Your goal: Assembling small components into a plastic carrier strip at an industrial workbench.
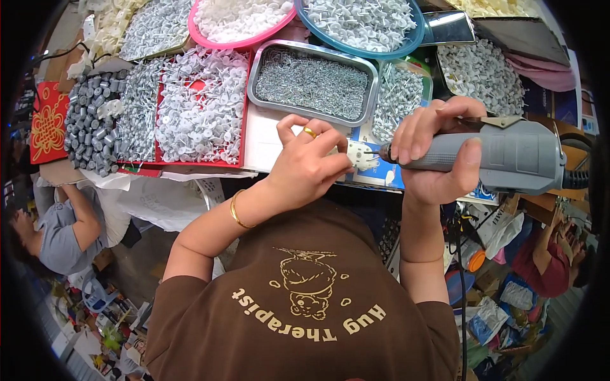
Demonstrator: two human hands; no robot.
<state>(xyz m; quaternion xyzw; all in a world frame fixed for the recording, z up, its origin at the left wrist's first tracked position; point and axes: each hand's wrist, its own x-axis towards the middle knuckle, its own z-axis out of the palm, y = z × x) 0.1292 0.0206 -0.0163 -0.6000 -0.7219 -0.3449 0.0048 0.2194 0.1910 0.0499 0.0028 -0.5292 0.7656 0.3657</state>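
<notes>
My right hand (438,149) is wrapped round a grey electric screwdriver (518,155) lying sideways, its bit pointing left. The tip of the bit meets a small white plastic part (363,156) with holes in it. My left hand (308,159), with a ring and a bracelet, pinches the left end of that part; the fingers hide some of it. Just beyond the hands stands a metal tray (254,95) of small silver screws (311,82). Whether a screw sits at the bit is too small to tell.
A red box (244,143) holds white round-headed pieces. Left of it lie grey cylinders (92,127). Pink (192,25) and teal (381,53) basins of white parts stand behind. A black cable (462,286) hangs at right. Other people sit left (70,232) and right (551,270).
</notes>
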